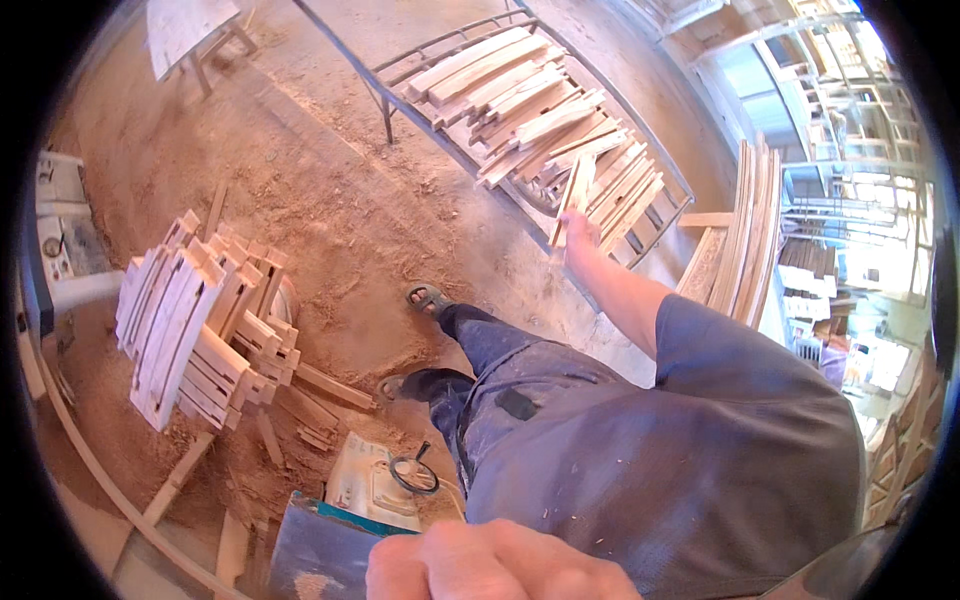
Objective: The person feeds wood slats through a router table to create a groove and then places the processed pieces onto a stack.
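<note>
My right hand [580,230] reaches out at the upper middle, its fingers closed round the near end of a short pale wooden strip [577,187]. That strip tilts upward over a pile of similar wooden pieces [510,95], which lie side by side on a metal-framed cart [670,215]. Close to the lower edge is my left hand [480,565], its fingers curled with the knuckles showing. What it holds, if anything, is hidden. Beside it stands a machine with a blue-grey top [325,550] and a black handwheel [414,475].
A stack of wooden pieces [190,330] stands at the left, with offcuts and sawdust around it. Long boards [745,240] stand at the right. Another machine [65,235] is at the far left, and a small table [185,30] at the upper left.
</note>
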A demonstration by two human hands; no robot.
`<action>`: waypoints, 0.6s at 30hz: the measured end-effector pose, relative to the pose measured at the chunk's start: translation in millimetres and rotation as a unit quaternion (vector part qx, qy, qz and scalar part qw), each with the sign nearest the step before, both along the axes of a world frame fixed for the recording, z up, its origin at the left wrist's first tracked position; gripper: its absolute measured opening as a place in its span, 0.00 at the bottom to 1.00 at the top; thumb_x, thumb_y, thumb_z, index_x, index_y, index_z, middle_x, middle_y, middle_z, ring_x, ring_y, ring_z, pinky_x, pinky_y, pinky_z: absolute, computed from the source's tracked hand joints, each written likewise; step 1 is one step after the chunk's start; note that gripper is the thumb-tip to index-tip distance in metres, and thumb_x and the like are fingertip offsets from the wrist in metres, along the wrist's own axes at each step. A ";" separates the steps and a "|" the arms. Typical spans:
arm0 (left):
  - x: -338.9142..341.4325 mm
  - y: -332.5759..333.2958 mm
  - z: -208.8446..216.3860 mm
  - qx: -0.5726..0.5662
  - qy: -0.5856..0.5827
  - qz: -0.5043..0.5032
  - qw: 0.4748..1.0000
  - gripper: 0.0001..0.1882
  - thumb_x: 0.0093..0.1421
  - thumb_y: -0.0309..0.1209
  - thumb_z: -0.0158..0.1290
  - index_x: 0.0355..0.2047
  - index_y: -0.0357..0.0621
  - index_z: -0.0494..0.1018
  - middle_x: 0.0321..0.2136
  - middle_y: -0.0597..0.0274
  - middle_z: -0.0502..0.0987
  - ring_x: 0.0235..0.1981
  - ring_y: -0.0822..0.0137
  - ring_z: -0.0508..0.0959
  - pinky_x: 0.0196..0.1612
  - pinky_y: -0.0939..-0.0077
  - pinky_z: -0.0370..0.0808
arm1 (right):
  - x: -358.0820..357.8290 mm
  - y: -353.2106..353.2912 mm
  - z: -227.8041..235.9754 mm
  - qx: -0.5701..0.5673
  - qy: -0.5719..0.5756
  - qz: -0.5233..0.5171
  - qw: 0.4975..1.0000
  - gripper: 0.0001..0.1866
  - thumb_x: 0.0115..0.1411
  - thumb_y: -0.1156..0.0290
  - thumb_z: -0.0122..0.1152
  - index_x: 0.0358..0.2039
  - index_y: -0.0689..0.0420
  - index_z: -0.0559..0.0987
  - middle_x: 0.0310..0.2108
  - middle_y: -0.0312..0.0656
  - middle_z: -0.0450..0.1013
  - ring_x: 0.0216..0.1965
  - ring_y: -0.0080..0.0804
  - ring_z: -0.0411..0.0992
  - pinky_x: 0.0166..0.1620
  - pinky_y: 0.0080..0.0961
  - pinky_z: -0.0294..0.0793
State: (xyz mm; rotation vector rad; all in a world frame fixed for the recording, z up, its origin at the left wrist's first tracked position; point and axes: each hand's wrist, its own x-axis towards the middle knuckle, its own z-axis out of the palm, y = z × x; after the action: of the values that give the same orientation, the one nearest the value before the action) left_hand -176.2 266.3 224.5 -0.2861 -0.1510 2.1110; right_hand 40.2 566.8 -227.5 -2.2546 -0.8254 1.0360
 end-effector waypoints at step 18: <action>2.0 78.7 -70.0 -0.294 0.135 -0.047 0.945 0.22 0.71 0.40 0.44 0.19 0.48 0.61 0.21 0.63 0.66 0.19 0.68 0.61 0.29 0.68 0.67 | 25.4 149.9 -44.6 -0.028 -0.240 0.033 0.970 0.32 0.51 0.57 0.62 0.51 0.67 0.77 0.53 0.60 0.76 0.53 0.52 0.77 0.55 0.42 0.76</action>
State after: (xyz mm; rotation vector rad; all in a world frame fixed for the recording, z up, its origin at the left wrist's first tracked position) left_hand -174.3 344.9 154.5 -0.3388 0.6527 2.0340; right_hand 65.6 716.7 -272.1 -2.5846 -1.0806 0.5420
